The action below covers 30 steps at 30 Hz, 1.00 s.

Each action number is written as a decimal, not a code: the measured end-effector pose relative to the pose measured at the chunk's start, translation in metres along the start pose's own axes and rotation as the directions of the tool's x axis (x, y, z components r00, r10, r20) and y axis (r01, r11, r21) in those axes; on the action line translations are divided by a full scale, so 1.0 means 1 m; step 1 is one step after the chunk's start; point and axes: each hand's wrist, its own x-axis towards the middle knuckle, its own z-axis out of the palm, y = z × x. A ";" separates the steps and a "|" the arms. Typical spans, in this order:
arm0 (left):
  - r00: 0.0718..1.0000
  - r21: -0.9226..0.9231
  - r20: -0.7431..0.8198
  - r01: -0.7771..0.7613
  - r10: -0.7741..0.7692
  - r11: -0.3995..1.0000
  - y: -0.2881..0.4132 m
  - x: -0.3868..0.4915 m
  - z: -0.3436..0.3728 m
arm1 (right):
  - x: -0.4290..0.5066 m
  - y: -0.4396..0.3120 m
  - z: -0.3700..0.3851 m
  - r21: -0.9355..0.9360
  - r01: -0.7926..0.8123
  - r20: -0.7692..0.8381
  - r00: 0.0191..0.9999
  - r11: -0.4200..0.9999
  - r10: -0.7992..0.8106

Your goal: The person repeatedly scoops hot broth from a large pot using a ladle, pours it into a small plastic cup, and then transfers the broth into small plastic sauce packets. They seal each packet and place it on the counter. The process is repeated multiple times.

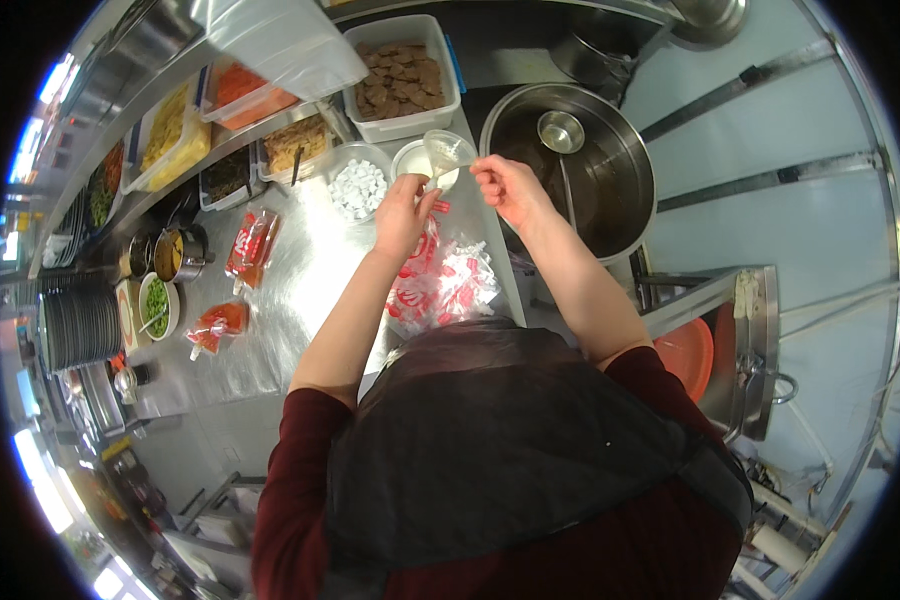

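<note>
Both my hands meet at a clear plastic funnel (pixel 448 152) with whitish residue inside, tilted over a white round tub (pixel 411 159). My left hand (pixel 403 210) pinches the funnel's narrow spout, while my right hand (pixel 508 187) has its fingers curled at the rim. Just left of the tub, a clear round container (pixel 335 161) holds many small white caps. Below my hands lie clear plastic pouches with red print (pixel 414 289), next to a heap of pouches with white spouts (pixel 466 279). Two filled orange-red spouted pouches (pixel 252 244) (pixel 221 320) rest farther left on the steel counter (pixel 285 300).
A large steel pot (pixel 643 169) of dark liquid with a ladle (pixel 561 133) stands at the right. Behind are a plastic box of sliced brown meat (pixel 401 79) and a shelf with food tubs (pixel 169 142). Stacked dark plates (pixel 82 326) and a bowl of chopped greens (pixel 155 306) stand left.
</note>
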 end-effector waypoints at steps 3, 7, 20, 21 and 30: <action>0.999 -0.067 -0.050 -0.022 0.019 0.997 0.010 -0.012 -0.008 | -0.043 0.004 0.008 -0.055 0.070 0.056 0.996 0.996 -0.066; 0.996 -0.272 -0.094 -0.034 0.009 0.962 0.014 -0.037 -0.022 | -0.080 0.017 0.012 -0.236 0.156 0.257 0.962 0.959 -0.094; 0.947 -0.318 -0.278 0.069 -0.163 0.946 0.037 -0.097 -0.063 | 0.074 0.086 -0.311 -0.860 -0.150 -0.422 0.745 0.487 -0.516; 0.938 -0.368 -0.279 0.093 -0.206 0.925 0.045 -0.099 -0.061 | 0.082 0.090 -0.327 -0.838 -0.203 -0.443 0.795 0.506 -0.415; 0.891 -0.462 -0.334 0.128 -0.306 0.878 0.116 -0.107 -0.026 | 0.097 0.083 -0.330 0.109 -0.261 -0.205 0.938 0.959 0.279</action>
